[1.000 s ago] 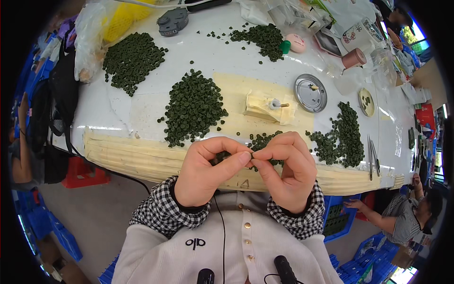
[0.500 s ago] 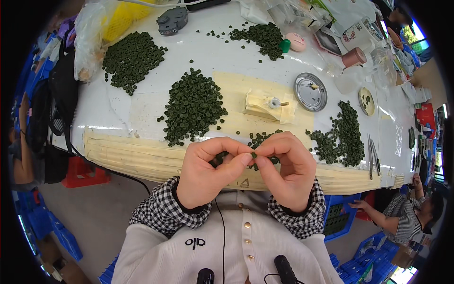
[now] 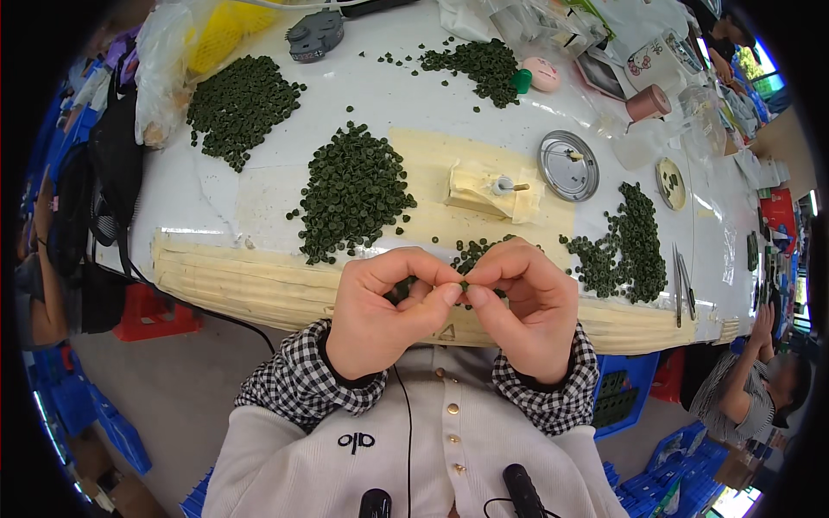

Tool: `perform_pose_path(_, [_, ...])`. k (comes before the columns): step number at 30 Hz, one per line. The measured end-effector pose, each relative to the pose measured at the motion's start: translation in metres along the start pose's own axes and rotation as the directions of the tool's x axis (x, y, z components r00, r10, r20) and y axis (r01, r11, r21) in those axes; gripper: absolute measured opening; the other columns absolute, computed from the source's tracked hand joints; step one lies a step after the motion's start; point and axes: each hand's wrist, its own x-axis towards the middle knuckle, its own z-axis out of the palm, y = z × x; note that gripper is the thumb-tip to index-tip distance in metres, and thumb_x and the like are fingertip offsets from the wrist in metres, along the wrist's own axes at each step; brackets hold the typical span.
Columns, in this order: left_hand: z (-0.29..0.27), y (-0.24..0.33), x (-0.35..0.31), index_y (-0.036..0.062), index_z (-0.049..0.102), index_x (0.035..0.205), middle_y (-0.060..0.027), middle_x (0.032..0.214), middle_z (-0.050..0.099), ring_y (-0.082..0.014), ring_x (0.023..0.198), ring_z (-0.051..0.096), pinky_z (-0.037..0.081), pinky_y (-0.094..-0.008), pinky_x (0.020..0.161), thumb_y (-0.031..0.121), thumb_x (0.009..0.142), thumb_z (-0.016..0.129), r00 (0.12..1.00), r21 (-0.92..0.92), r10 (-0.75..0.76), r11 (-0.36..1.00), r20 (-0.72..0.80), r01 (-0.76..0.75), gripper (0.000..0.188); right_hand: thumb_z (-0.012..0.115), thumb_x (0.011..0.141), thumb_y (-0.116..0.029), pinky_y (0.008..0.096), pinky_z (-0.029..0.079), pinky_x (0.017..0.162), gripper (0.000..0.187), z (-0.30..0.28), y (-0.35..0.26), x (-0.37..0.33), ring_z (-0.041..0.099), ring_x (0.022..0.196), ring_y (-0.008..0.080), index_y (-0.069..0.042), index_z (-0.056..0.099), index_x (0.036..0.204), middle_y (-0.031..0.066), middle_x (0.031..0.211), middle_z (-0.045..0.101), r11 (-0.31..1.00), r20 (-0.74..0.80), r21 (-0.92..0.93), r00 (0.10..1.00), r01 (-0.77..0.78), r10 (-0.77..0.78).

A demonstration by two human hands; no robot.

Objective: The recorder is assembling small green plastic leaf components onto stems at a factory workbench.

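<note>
My left hand (image 3: 380,315) and my right hand (image 3: 527,306) meet in front of my chest, just over the near edge of the white surface (image 3: 259,186). Both are closed in a pinch on 1 small green piece (image 3: 464,284), which sits between the fingertips of the 2 hands. Behind my fingers lies a small group of the same green pieces (image 3: 471,252). A big green pile (image 3: 352,192) is further on the surface, and a round metal lid (image 3: 567,166) lies to the right.

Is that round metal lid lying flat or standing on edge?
Lying flat: the round metal lid shows its whole face on the white table.
</note>
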Motion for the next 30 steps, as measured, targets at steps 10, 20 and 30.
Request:
perform_pose_path(10, [-0.012,0.011,0.009,0.0055,0.053,0.095,-0.0009,0.077,0.054,-0.0015,0.051,0.03,0.024,-0.0168,0.044,0.017,0.094,0.049,0.946,-0.618,-0.325,0.746,-0.014,0.248,0.013,0.065,0.077,0.005,0.0231,0.05,0.069,0.012,0.004,-0.01,0.001,0.059,0.069,0.0117,0.003,0.062,0.088,0.0072,0.08,0.06,0.938,-0.172,-0.346,0.983,0.001,-0.064])
perform_pose_path(20, [-0.025,0.014,0.008,0.0029,0.052,0.105,-0.0066,0.085,0.056,-0.0056,0.056,0.034,0.029,-0.0191,0.049,0.011,0.095,0.04,0.947,-0.848,-0.315,0.517,-0.06,0.119,0.017,0.069,0.069,-0.007,0.0332,0.042,0.06,0.014,0.011,0.0,0.009,0.048,0.07,0.0243,-0.006,0.057,0.076,0.0064,0.072,0.049,0.461,0.161,-0.857,0.969,0.23,-0.185])
perform_pose_path(30, [-0.027,0.012,0.004,0.0041,0.053,0.11,-0.0041,0.082,0.058,-0.004,0.054,0.032,0.028,-0.0185,0.048,0.017,0.099,0.038,0.956,-0.831,-0.294,0.532,-0.001,0.163,0.023,0.068,0.07,-0.004,0.0334,0.042,0.059,0.014,0.009,-0.007,0.009,0.05,0.068,0.0251,-0.004,0.056,0.077,0.0074,0.072,0.051,0.474,0.089,-0.863,0.976,0.175,-0.198])
